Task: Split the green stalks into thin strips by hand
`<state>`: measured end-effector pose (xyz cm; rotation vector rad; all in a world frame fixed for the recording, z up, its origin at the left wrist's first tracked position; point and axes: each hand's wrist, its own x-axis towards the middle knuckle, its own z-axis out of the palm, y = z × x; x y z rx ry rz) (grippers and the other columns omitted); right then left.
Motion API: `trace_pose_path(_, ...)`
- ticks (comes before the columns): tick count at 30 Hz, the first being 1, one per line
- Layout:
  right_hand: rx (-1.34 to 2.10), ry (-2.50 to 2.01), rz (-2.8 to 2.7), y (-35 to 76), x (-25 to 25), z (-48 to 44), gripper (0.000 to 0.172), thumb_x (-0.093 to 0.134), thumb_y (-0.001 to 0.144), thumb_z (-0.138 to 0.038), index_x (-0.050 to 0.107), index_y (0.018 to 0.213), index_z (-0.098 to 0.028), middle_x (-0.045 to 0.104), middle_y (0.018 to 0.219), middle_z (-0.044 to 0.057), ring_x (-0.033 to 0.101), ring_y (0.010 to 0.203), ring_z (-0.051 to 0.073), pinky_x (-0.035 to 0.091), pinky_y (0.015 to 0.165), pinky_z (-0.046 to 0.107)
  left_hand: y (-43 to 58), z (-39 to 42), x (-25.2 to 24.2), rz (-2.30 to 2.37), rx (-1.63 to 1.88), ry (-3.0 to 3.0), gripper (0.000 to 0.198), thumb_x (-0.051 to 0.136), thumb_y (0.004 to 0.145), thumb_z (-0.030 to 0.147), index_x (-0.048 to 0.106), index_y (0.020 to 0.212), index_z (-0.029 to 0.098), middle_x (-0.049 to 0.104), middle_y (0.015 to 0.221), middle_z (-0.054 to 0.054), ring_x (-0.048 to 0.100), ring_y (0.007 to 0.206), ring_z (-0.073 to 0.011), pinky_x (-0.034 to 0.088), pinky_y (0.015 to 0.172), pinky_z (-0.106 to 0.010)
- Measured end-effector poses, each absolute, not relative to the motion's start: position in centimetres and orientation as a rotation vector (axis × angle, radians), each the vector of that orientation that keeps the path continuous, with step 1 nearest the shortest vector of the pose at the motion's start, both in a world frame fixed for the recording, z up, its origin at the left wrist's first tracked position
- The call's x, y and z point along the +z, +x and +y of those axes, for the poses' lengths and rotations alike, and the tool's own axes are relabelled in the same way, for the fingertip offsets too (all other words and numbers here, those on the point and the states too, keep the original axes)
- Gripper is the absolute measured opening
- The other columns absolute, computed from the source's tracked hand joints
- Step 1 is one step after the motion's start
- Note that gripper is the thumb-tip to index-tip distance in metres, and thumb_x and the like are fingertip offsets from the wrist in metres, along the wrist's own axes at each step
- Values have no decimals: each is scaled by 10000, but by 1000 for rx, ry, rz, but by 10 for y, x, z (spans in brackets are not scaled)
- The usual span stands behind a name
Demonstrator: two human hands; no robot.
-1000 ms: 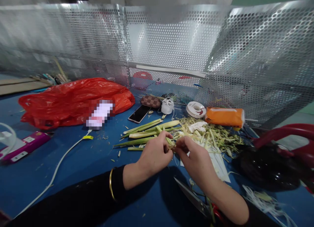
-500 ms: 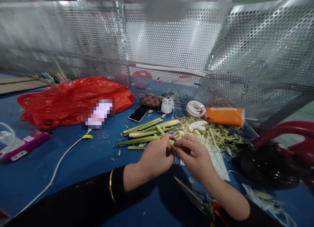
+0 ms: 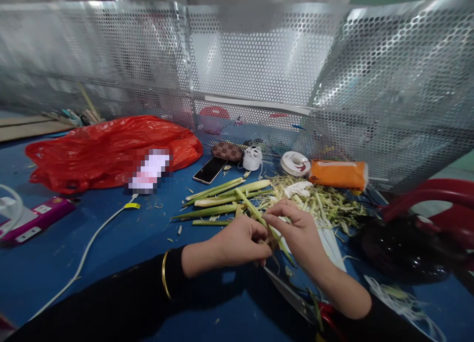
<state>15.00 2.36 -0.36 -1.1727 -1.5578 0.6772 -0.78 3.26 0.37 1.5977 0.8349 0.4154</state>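
Note:
A pale green plant stalk (image 3: 249, 205) slants between my two hands above the blue table, its lower green end reaching past my right fingers. My right hand (image 3: 301, 233) pinches the stalk near its middle. My left hand (image 3: 237, 241) is closed just below it, with thin brownish strips of husk (image 3: 273, 237) between the fingertips. Several more green stalks (image 3: 215, 201) lie beyond my left hand. A heap of shredded peelings (image 3: 329, 204) spreads behind my right hand. Scissors (image 3: 291, 292) with red handles lie under my right forearm, partly hidden by it.
A red plastic bag (image 3: 111, 144) lies back left, with a lit phone plugged into a white cable (image 3: 87, 255). A dark phone (image 3: 210, 170), a checkered case (image 3: 226, 151), a ribbon spool (image 3: 295, 163) and an orange packet (image 3: 338, 174) line the perforated metal screen (image 3: 252, 60).
My hands have moved slightly apart, the left one down and toward me. More of the stalk now shows between them, with husk strips hanging by the left fingers.

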Motion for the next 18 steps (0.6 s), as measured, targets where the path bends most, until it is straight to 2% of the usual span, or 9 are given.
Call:
trace_pose_path(6,819,-1233,-1349,147,-12,25,130,636,751,-280,642,656,-190,570,659,-5,518,659,160,404,626,295,-8,36,4,697,381,1351,103,636,703,235,605,653,151,585,544,29,541,503,-98,447,553,-225)
trace_pose_path(9,890,-1269,-1312,146,-13,25,152,639,749,-316,641,672,-185,551,632,-18,484,605,142,383,578,278,-9,35,2,673,391,1288,191,678,716,315,601,658,150,600,567,21,557,525,-97,455,579,-228)
trace_pose_path(13,890,-1257,-1310,145,-12,25,156,660,725,-322,647,664,-180,557,620,-16,485,603,142,377,568,270,-9,33,-4,696,412,1259,315,633,767,434,600,644,146,612,562,6,556,510,-92,439,563,-220)
trace_pose_path(18,844,-1188,-1379,143,-11,23,133,659,734,-279,647,641,-185,566,650,-8,507,639,144,381,593,265,-5,31,-3,730,368,1230,211,599,734,292,605,592,136,608,513,-1,533,458,-84,414,523,-209)
